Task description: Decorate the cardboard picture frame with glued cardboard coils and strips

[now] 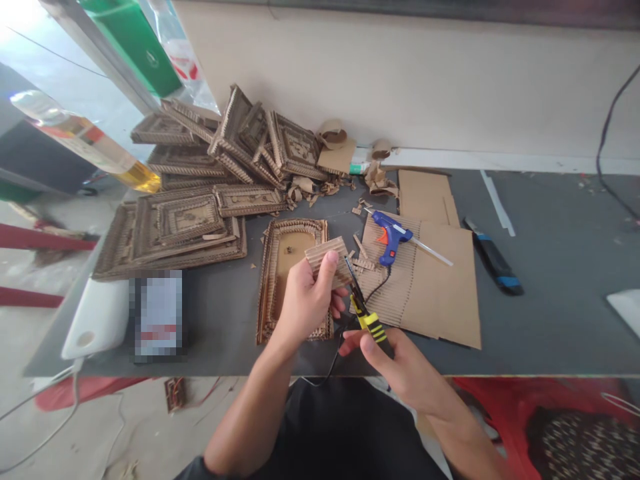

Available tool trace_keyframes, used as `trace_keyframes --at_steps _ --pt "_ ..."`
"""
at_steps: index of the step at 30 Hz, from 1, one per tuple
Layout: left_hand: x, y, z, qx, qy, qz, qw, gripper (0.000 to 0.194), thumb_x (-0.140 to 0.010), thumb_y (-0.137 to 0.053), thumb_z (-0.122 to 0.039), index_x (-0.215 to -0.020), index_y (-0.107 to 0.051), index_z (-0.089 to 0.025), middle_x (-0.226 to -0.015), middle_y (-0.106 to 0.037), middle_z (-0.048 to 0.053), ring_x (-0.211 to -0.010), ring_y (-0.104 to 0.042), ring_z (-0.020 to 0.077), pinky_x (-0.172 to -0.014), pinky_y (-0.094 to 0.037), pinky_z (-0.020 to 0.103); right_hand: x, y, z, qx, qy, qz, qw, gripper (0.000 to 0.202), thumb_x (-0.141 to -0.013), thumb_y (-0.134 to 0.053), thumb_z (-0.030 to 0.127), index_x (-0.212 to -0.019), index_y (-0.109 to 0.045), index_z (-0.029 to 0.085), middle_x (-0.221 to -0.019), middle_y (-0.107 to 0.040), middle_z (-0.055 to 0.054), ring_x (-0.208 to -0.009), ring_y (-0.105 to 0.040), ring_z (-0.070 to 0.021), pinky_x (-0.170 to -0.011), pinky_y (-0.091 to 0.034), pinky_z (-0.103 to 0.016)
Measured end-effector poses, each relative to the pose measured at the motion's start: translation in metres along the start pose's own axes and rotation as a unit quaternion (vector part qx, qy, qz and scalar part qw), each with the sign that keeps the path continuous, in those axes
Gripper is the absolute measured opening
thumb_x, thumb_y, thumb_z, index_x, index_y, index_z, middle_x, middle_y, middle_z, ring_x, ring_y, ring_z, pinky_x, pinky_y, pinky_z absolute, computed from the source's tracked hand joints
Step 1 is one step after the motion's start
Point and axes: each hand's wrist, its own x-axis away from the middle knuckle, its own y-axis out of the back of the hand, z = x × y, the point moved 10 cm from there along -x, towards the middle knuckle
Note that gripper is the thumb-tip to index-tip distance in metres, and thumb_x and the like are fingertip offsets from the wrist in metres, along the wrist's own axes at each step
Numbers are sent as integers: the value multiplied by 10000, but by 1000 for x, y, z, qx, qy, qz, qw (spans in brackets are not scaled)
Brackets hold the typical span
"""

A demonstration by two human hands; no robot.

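My left hand (311,293) pinches a small piece of corrugated cardboard (327,259), thumb on top, above a rectangular cardboard frame (273,280) that lies on the table. In my right hand (390,360) is a black and yellow cutting tool (371,320), gripped by its handles. Its narrow tip points up and left and reaches the right edge of the small piece; whether the jaws are closed on it is too small to tell. Beyond my right hand, a blue glue gun (391,235) rests on corrugated cardboard sheets (443,287).
Layered cardboard frames (180,220) are piled at the back left, with scraps (303,190) beside them. A utility knife (495,260) lies at the right. A phone (159,317), a white power strip (95,317) and a bottle (90,141) are at the left. The glue gun's cable runs near my hands.
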Motion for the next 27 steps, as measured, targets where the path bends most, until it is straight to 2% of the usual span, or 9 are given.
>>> trace_keyframes --at_steps 6,10,13,18,27 --pt "2 -2 2 13 17 18 1000 416 -962 -544 -552 -792 -533 -173 -497 -598 -38 -314 -527 79 -280 -414 136 0 1 3 -13 23 11 1000 577 -935 -506 686 -1036 -782 190 -1033 -754 -102 -1096 -645 -277 -950 -464 -391" --pt "1 0 1 10 19 18 1000 392 -965 -547 -534 -816 -544 -172 -495 -602 -40 -313 -526 80 -280 -418 138 0 0 -2 -2 12 12 1000 573 -943 -493 683 -1010 -783 193 -1017 -753 -96 -1051 -646 -263 -865 -476 -351" --pt "1 1 -1 0 16 12 1000 382 -967 -549 -523 -815 -543 -173 -499 -604 -39 -315 -531 79 -280 -419 137 0 1 -2 16 -1 0 1000 577 -945 -482 688 -1001 -784 199 -954 -752 -77 -921 -653 -227 -784 -469 -316" --pt "2 2 -2 -11 5 6 1000 400 -964 -546 -537 -788 -534 -179 -501 -604 -33 -314 -534 83 -276 -420 145 0 2 3 40 0 -11 999 608 -959 -432 698 -939 -791 208 -853 -732 -44 -719 -596 -170 -695 -435 -290" --pt "-3 8 0 -36 -10 -1 999 423 -947 -546 -583 -798 -521 -188 -519 -611 -35 -331 -559 98 -285 -439 160 -9 1 5 48 9 -14 999 629 -959 -429 696 -706 -715 195 -770 -714 -56 -713 -625 -179 -637 -417 -278"
